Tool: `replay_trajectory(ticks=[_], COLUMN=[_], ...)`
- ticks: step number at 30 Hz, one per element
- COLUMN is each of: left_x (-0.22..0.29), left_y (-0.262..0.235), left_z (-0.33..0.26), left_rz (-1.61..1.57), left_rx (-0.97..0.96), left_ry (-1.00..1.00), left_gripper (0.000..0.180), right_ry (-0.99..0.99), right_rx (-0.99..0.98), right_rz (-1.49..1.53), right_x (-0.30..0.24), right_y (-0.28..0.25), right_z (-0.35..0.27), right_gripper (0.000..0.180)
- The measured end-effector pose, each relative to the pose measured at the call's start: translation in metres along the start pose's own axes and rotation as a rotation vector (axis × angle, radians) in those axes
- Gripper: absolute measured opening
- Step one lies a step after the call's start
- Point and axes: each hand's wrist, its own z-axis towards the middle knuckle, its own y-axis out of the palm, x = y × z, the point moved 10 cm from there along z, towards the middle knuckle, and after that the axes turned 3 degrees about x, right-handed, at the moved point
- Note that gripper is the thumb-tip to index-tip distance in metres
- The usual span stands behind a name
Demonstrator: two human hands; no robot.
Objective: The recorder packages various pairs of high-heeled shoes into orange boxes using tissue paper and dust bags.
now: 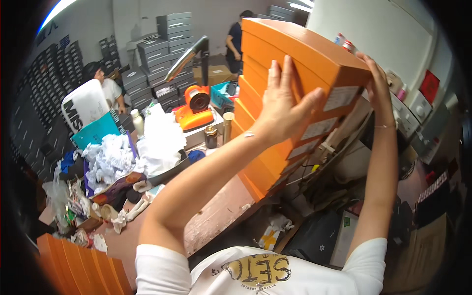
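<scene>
Here's top orange box [316,55] btwn splayed L grip [281,109] & R grip [380,91] (hold unclear).

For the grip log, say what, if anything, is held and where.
The top orange box, apparently: left hand against its long side, right hand at its labelled end's upper right corner.

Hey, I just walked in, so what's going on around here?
A person has both bare hands on a tall stack of orange boxes standing at the edge of a reddish workbench. The left hand is spread against the long side near the top, and the right hand is at the upper corner of the labelled end. More orange boxes sit at the lower left, and crumpled white paper lies heaped in a container across the bench.
</scene>
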Motion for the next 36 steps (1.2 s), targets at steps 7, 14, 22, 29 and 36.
replay_trajectory(ticks=[7, 14, 22, 29, 36], left_x=[-0.011, -0.085, -0.1, -0.096, -0.122], left_y=[0.017, 0.029, 0.045, 0.053, 0.027], left_z=[0.01, -0.024, -0.035, -0.039, -0.149], left_rz=[-0.021, 0.005, 0.017, 0.038, 0.029], left_rx=[-0.007, 0.053, 0.165, 0.209, -0.064], left_ry=[0.053, 0.037, 0.051, -0.017, -0.106], left_gripper=[0.091, 0.083, 0.091, 0.093, 0.09], right_ry=[0.06, 0.396, 0.301, 0.168, -0.053], right_rx=[-0.052, 0.332, 0.389, 0.427, 0.361], right_rz=[0.089, 0.249, 0.312, 0.373, 0.755], right_x=[0.008, 0.163, 0.207, 0.209, 0.102], right_y=[0.002, -0.031, -0.012, -0.025, -0.052], right_z=[-0.01, -0.066, -0.044, -0.036, -0.208], right_gripper=[0.058, 0.06, 0.062, 0.064, 0.049])
